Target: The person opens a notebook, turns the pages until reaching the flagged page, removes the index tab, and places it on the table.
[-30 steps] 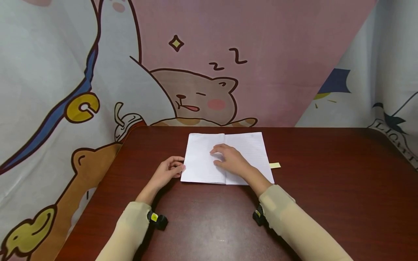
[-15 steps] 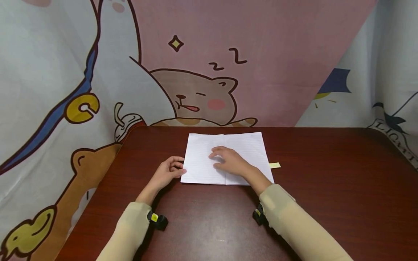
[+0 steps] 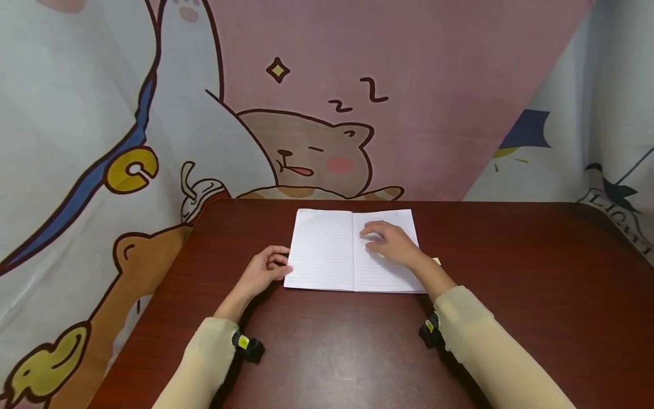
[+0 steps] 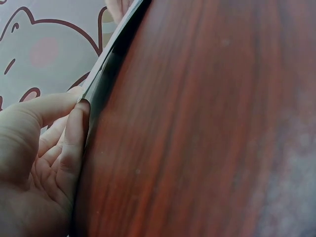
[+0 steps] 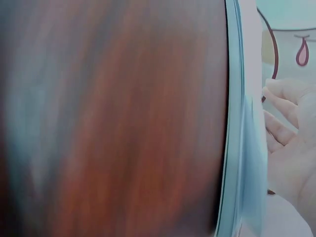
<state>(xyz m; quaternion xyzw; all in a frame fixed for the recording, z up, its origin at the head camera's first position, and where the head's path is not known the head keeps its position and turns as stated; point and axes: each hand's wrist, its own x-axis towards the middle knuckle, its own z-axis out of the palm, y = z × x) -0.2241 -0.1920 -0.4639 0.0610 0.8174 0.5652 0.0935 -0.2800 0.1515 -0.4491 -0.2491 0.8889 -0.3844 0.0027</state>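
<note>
An open notebook [image 3: 322, 253] with white lined pages lies on the dark red-brown table [image 3: 327, 341]. At its left edge, my left hand [image 3: 257, 274] pinches the page edges between thumb and fingers, as the left wrist view shows close up. My right hand [image 3: 392, 243] is over the right page, palm down, with loosely bent fingers and nothing between them. In the right wrist view the right hand [image 5: 296, 143] appears beyond the notebook's page edges [image 5: 242, 118].
A yellow paper tab [image 3: 436, 261] sticks out from the notebook's right side, partly behind the right forearm. Black wrist cameras [image 3: 250, 347] hang under both sleeves. Behind the table hangs a cloth [image 3: 419, 85] printed with cartoon animals.
My right hand has moved right, from the left page across the fold to the right page. The left page now lies flatter with its lines showing. My left hand stays at the left edge.
</note>
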